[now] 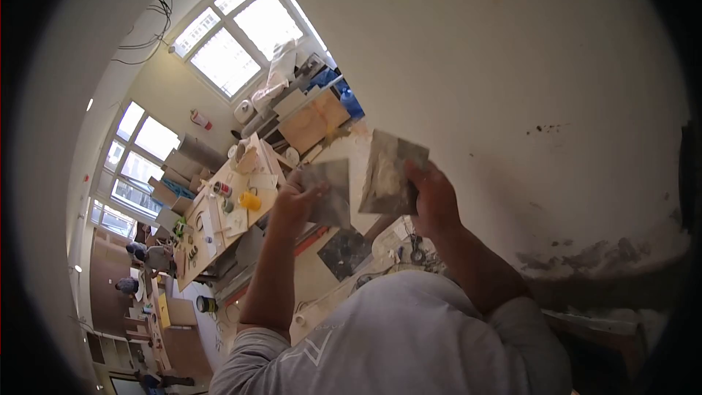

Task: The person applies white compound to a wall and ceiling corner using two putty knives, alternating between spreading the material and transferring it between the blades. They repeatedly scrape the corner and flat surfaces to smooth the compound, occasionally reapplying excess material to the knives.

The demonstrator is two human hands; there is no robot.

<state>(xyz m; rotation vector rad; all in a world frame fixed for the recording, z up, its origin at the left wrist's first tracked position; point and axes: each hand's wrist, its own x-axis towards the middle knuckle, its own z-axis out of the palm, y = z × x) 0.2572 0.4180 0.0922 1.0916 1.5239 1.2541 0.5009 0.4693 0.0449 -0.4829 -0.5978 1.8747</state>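
My left hand [290,206] is closed on a flat, grey putty scraper [333,190], the thumb pressed across its face. A second putty scraper [379,172], squarish with a pale lump of putty smeared over its face, is gripped along its right edge by my right hand [436,201]. The two scrapers are held up in front of my chest, side by side with a narrow gap between them. The left scraper is slightly blurred. My fingers behind both scrapers are partly hidden.
On my right rises a pale wall [512,88] with dark, rough patches low down. A long wooden worktable [212,227] at left carries cans and a yellow container [250,200]. Boards [314,121] lean below the window. Other people [150,256] are far left.
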